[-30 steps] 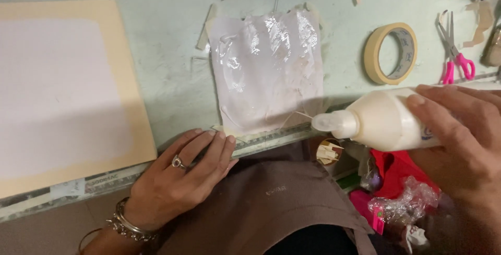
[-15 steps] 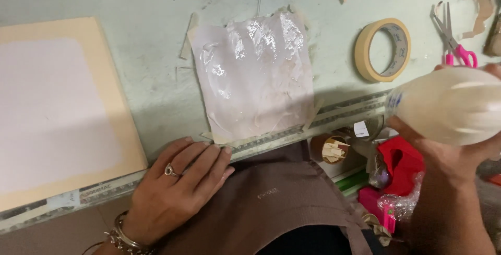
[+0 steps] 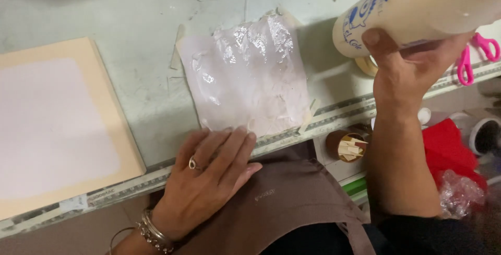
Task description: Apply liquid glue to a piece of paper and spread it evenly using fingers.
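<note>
Raised since a moment ago, glue bottle (image 3: 417, 10) now up high over the surface (image 3: 130, 15), clenched in right hand (image 3: 412, 72) fingers, left hand (image 3: 209, 182) flat, fingers released, touching glue-coated sheet (image 3: 250, 77) edge.

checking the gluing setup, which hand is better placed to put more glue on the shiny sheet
Probably the right hand: it grips the cream plastic glue bottle above the table. The left hand lies flat by the glossy white sheet.

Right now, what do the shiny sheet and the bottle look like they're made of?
The sheet looks like thin paper or film under wet, glossy glue: crinkled with bright highlights. The bottle in the right hand looks like cream, semi-matte plastic.
</note>
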